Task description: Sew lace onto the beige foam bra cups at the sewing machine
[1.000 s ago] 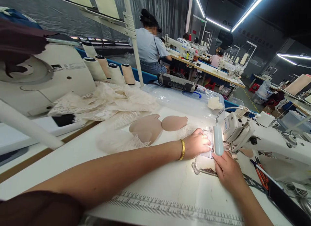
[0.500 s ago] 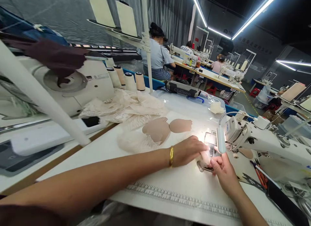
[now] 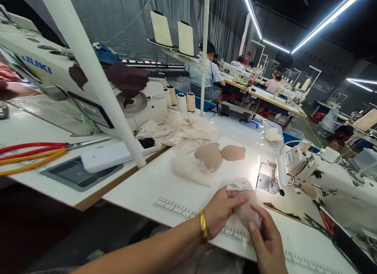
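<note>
From here, under the strip lights (image 3: 328,23), a pole (image 3: 204,89) hides part of a seated person (image 3: 196,75), and the sewing machine (image 3: 312,164) on the white table (image 3: 135,191) runs out of sight to the right. A sheer lace-edged piece (image 3: 245,214) is up in both hands near the table's front edge. The left hand (image 3: 218,213) is closed on it, thumb on top, fingers mostly hidden behind. The right hand (image 3: 267,238), half curled, grips the other side; its farther fingertips are hard to make out. Hands and piece cover part of the ruler markings (image 3: 173,206).
</note>
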The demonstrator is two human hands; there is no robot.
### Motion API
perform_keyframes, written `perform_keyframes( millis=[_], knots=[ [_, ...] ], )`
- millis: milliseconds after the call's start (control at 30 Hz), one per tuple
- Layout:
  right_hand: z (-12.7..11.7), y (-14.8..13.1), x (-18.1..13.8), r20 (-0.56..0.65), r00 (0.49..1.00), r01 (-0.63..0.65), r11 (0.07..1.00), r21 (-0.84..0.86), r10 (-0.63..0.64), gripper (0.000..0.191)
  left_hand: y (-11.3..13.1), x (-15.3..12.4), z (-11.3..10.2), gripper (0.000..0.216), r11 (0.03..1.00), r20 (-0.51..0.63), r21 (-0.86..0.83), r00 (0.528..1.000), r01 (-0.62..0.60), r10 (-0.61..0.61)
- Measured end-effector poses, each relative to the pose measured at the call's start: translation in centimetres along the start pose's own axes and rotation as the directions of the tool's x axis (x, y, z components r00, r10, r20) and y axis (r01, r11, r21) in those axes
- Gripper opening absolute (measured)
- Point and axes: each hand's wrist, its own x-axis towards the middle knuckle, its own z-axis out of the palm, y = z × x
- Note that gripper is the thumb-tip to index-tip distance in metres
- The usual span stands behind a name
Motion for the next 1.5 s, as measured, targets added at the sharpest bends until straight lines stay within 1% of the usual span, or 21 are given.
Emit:
perform_keyframes(
  millis=[33, 100, 200, 267, 333, 367, 433, 500, 567, 733, 800, 933, 1000, 1100, 1233, 1333, 1400, 1500],
  knots=[
    [-0.5, -0.2, 0.5, 0.023, 0.999, -0.025, 0.999, 0.020, 0.024, 0.046, 0.0, -0.2, 0.1, 0.045, 1.000, 0.019, 0.014, 1.000, 0.004, -0.004],
    [-1.5, -0.6, 1.6, 0.026, 0.994, -0.109, 0.985, 0.136, 0.106, 0.054, -0.1, -0.7, 0.3, 0.045, 1.000, 0.045, 0.007, 0.999, 0.018, -0.018],
    [-1.9, -0.8, 2.5, 0.019, 0.977, -0.208, 0.923, 0.325, 0.213, 0.066, 0.0, -0.9, 0.4, 0.042, 0.998, 0.037, -0.070, 0.999, 0.000, 0.002],
    [-1.4, -0.7, 2.5, 0.006, 0.973, -0.216, 0.902, 0.375, 0.230, 0.074, 0.0, -0.6, 0.3, 0.041, 0.993, 0.006, -0.119, 1.000, -0.018, 0.019],
    [-0.6, -0.5, 2.1, -0.054, 0.971, -0.192, 0.891, 0.411, 0.234, 0.080, -0.1, -0.3, 0.2, 0.041, 0.988, -0.045, -0.150, 0.999, -0.024, 0.018],
    [-0.3, -0.4, 2.0, -0.076, 0.968, -0.184, 0.884, 0.431, 0.239, 0.081, -0.3, -0.2, 0.2, 0.042, 0.987, -0.079, -0.156, 0.997, -0.027, 0.015],
    [0.2, -0.2, 1.7, -0.077, 0.964, -0.191, 0.866, 0.463, 0.254, 0.083, -0.6, 0.1, 0.2, 0.044, 0.986, -0.143, -0.161, 0.990, -0.039, 0.016],
    [0.4, -0.2, 1.7, -0.052, 0.962, -0.211, 0.853, 0.477, 0.267, 0.086, -0.9, 0.2, 0.3, 0.046, 0.986, -0.170, -0.156, 0.985, -0.062, 0.034],
    [0.2, -0.2, 1.8, -0.046, 0.964, -0.209, 0.849, 0.485, 0.263, 0.088, -1.0, 0.2, 0.4, 0.045, 0.986, -0.164, -0.144, 0.985, -0.085, 0.061],
    [-0.1, 0.0, 2.1, -0.062, 0.963, -0.203, 0.854, 0.479, 0.263, 0.084, -0.7, 0.2, 0.6, 0.040, 0.984, -0.136, -0.154, 0.988, -0.089, 0.068],
    [0.0, 0.2, 2.1, -0.053, 0.962, -0.208, 0.843, 0.496, 0.268, 0.086, -0.7, 0.3, 0.7, 0.037, 0.983, -0.109, -0.179, 0.994, -0.049, 0.029],
    [0.1, 0.6, 1.8, -0.057, 0.965, -0.190, 0.831, 0.523, 0.257, 0.088, -0.7, 0.7, 0.9, 0.029, 0.971, -0.061, -0.225, 0.993, 0.085, -0.102],
    [0.1, 0.7, 1.7, -0.059, 0.966, -0.187, 0.835, 0.518, 0.253, 0.088, -0.8, 0.9, 1.0, 0.026, 0.968, -0.073, -0.234, 0.991, 0.095, -0.115],
    [0.1, 0.9, 1.6, -0.069, 0.966, -0.181, 0.839, 0.512, 0.251, 0.088, -0.9, 1.2, 1.3, 0.024, 0.971, -0.090, -0.226, 0.991, 0.080, -0.103],
    [0.0, 1.2, 1.6, -0.073, 0.965, -0.180, 0.841, 0.510, 0.251, 0.086, -1.0, 1.3, 1.4, 0.028, 0.974, -0.097, -0.214, 0.991, 0.069, -0.092],
    [0.1, 1.2, 1.7, -0.079, 0.964, -0.177, 0.837, 0.517, 0.253, 0.086, -1.0, 1.1, 1.4, 0.036, 0.980, -0.095, -0.193, 0.994, 0.043, -0.062],
    [0.1, 1.2, 1.7, -0.085, 0.963, -0.175, 0.834, 0.524, 0.256, 0.085, -1.0, 0.9, 1.3, 0.042, 0.988, -0.064, -0.150, 0.997, 0.030, -0.040],
    [0.1, 1.0, 1.7, -0.093, 0.961, -0.175, 0.831, 0.527, 0.262, 0.082, -1.2, 0.8, 1.2, 0.048, 0.996, -0.041, -0.080, 0.998, 0.040, -0.044]
  ],
)
